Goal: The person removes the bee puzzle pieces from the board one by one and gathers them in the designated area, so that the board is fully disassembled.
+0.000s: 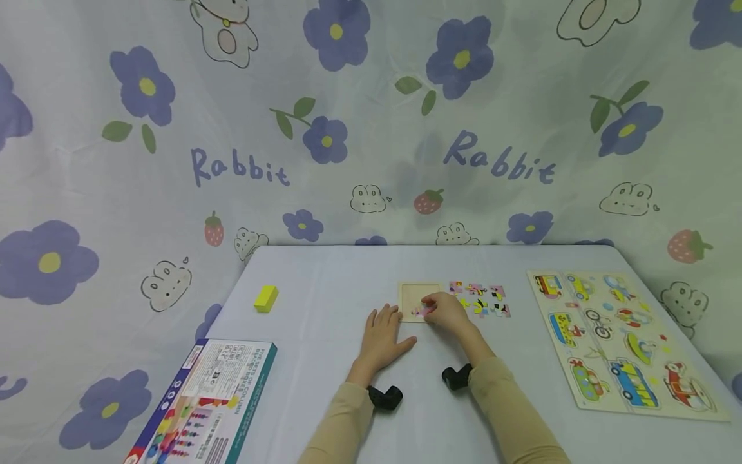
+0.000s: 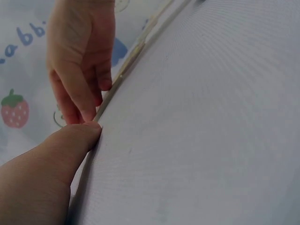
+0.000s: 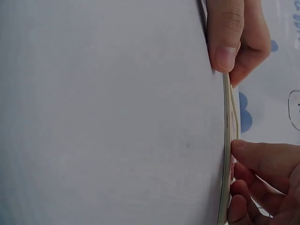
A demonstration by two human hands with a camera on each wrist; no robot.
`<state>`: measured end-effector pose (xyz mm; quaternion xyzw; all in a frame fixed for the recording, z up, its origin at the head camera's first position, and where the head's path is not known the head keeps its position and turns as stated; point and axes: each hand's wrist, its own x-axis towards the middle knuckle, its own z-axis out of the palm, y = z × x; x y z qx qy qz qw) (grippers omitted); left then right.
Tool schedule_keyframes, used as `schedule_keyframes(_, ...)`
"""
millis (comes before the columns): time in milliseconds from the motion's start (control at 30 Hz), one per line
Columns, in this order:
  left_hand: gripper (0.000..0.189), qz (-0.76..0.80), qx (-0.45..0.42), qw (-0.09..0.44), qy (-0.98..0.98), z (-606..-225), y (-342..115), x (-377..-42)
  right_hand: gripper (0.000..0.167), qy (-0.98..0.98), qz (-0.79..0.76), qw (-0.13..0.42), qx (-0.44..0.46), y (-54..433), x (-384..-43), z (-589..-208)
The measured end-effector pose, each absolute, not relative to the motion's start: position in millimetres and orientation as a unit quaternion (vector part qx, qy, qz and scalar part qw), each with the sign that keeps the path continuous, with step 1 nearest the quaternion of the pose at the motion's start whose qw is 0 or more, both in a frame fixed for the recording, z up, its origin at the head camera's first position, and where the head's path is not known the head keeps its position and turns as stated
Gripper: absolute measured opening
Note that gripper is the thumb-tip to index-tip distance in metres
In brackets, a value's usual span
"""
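Note:
A small square wooden puzzle tray (image 1: 411, 294) lies mid-table, with pink puzzle pieces (image 1: 417, 312) along its near side. My right hand (image 1: 449, 316) reaches over the tray and pinches a pink puzzle piece (image 1: 429, 309) at its near right corner; the fingers partly cover it. Against the tray's left edge rests my left hand (image 1: 380, 335), fingers extended and thumb spread to the right. The right wrist view shows the tray's thin side (image 3: 226, 126) between both hands. In the left wrist view, the left thumb (image 2: 70, 145) is close by the tray edge.
Several loose colourful puzzle pieces (image 1: 480, 306) lie right of the tray. Farther right is a large wooden vehicle puzzle board (image 1: 614, 348). A yellow block (image 1: 266, 299) sits at the left, with a printed box (image 1: 223, 380) nearer. A patterned curtain (image 1: 371, 129) hangs behind.

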<state>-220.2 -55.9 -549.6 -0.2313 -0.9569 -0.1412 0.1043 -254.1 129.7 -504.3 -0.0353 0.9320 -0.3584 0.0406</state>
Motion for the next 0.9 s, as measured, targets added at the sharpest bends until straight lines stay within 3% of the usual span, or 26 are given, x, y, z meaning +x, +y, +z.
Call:
schedule_keyframes(267, 0.063, -0.143, -0.231, 0.108, -0.956, -549.3, -55.5, -221.0, 0.037, 0.942, -0.326, 0.047, -0.06, 127.8, -253.4, -498.2)
schedule_keyframes(533, 0.064, -0.151, -0.227, 0.1, -0.957, -549.3, -55.7, -221.4, 0.025, 0.951, -0.298, 0.043, -0.072, 124.5, -254.0, -497.0)
schedule_keyframes(900, 0.063, -0.147, -0.229, 0.104, -0.957, -550.2, -56.0, -220.6, 0.025, 0.956, -0.28, 0.045, -0.08, 122.7, -252.0, -495.9)
